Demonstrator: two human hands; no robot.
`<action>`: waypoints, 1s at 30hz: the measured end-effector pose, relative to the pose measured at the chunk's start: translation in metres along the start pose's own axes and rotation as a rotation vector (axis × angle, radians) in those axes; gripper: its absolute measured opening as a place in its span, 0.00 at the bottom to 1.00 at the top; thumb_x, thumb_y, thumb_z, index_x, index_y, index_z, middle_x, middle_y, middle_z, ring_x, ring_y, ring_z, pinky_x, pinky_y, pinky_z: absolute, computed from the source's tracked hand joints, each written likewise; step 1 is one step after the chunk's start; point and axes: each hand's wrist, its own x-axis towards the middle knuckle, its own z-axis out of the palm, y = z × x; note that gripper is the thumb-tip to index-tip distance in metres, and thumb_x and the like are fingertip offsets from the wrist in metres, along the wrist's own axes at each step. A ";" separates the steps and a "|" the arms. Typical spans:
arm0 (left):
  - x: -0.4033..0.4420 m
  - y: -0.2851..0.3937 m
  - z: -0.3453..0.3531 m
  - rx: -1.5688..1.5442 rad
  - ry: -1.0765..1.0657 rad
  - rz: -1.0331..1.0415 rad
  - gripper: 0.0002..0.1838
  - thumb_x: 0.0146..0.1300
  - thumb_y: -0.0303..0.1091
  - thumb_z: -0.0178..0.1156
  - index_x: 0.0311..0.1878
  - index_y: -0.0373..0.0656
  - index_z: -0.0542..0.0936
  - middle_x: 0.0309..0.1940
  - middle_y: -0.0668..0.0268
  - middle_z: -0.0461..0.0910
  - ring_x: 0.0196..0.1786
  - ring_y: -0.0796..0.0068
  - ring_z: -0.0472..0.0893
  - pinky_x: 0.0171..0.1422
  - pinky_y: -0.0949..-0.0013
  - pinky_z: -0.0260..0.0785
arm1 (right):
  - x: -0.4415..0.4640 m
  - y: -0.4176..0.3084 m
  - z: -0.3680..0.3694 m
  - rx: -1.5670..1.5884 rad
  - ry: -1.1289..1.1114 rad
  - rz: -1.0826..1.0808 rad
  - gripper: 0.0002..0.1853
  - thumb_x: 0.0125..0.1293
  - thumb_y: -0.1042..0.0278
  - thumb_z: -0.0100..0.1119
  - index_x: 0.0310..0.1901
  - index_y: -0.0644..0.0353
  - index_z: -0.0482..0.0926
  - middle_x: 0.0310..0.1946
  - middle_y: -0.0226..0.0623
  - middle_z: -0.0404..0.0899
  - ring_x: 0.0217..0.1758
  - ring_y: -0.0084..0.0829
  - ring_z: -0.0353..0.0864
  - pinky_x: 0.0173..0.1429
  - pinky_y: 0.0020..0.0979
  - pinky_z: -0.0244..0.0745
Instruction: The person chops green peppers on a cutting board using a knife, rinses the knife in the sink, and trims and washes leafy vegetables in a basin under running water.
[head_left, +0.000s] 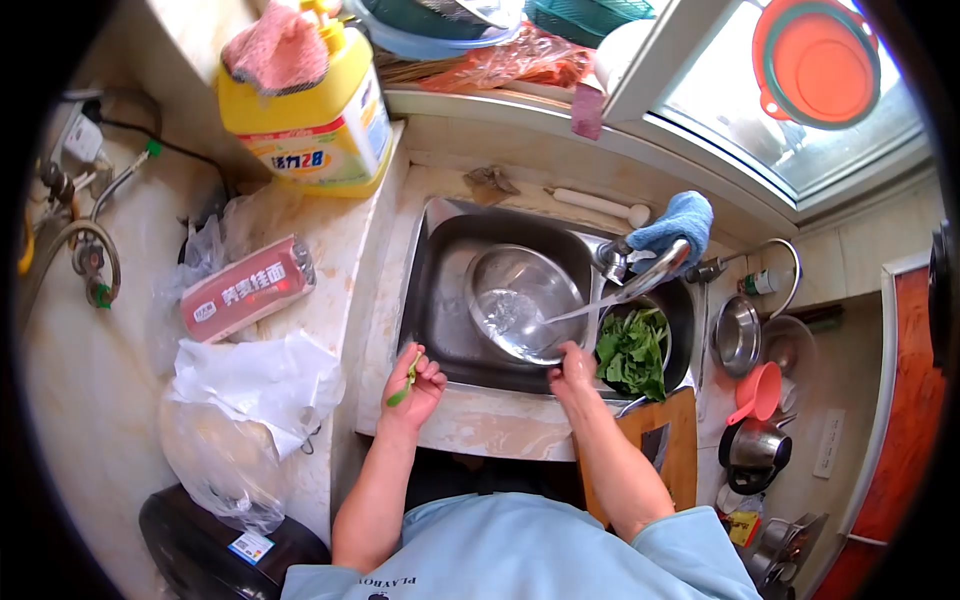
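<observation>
My left hand (425, 388), palm turned up over the counter's front edge, has its fingers curled around a small green vegetable stem (405, 380). With my right hand (573, 371) I grip the near rim of a stainless steel bowl (482, 325), which sits tilted in the large sink basin (432, 290). Water runs from the faucet (655, 270) into the bowl, and some clear water shows in it. Right of my right hand, leafy greens (633, 350) fill a container in the smaller basin. A blue cloth (680, 225) hangs over the faucet.
A yellow detergent jug (310, 120), a pink noodle package (245, 288) and plastic bags (230, 450) stand to the left. A wooden cutting board (665, 440) lies near my right forearm. Further right are a pink ladle (758, 393) and a kettle (757, 450).
</observation>
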 end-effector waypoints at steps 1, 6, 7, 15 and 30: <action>-0.004 0.000 0.005 -0.004 -0.025 0.019 0.08 0.72 0.38 0.58 0.38 0.47 0.81 0.20 0.73 0.73 0.27 0.79 0.71 0.37 0.71 0.67 | 0.022 0.013 -0.007 0.206 -0.029 0.270 0.03 0.62 0.72 0.56 0.32 0.59 0.73 0.20 0.24 0.65 0.18 0.20 0.66 0.13 0.19 0.53; -0.035 0.004 0.054 0.028 -0.133 0.133 0.11 0.74 0.39 0.55 0.38 0.44 0.81 0.21 0.72 0.72 0.27 0.79 0.70 0.36 0.71 0.65 | 0.008 0.064 0.003 0.705 -0.444 0.919 0.12 0.62 0.62 0.65 0.27 0.55 0.73 0.18 0.23 0.65 0.17 0.15 0.64 0.13 0.14 0.54; -0.041 0.006 0.064 0.048 -0.155 0.161 0.11 0.74 0.39 0.55 0.38 0.44 0.81 0.21 0.72 0.72 0.28 0.79 0.69 0.36 0.71 0.65 | 0.007 0.077 0.010 0.778 -0.609 0.994 0.13 0.60 0.61 0.67 0.25 0.53 0.73 0.18 0.23 0.66 0.17 0.16 0.65 0.13 0.14 0.54; -0.077 0.006 0.115 0.243 -0.230 0.246 0.12 0.74 0.40 0.54 0.40 0.44 0.81 0.22 0.72 0.72 0.28 0.79 0.69 0.36 0.72 0.64 | 0.000 0.058 0.038 0.434 -0.541 0.558 0.06 0.60 0.69 0.62 0.33 0.55 0.73 0.20 0.25 0.68 0.18 0.20 0.67 0.17 0.19 0.61; -0.009 -0.056 0.143 0.586 0.035 0.058 0.07 0.72 0.39 0.58 0.40 0.47 0.80 0.19 0.75 0.72 0.26 0.80 0.70 0.35 0.73 0.68 | 0.010 0.007 -0.023 -0.031 -0.140 0.278 0.04 0.59 0.72 0.56 0.32 0.61 0.73 0.22 0.34 0.73 0.18 0.28 0.70 0.15 0.28 0.61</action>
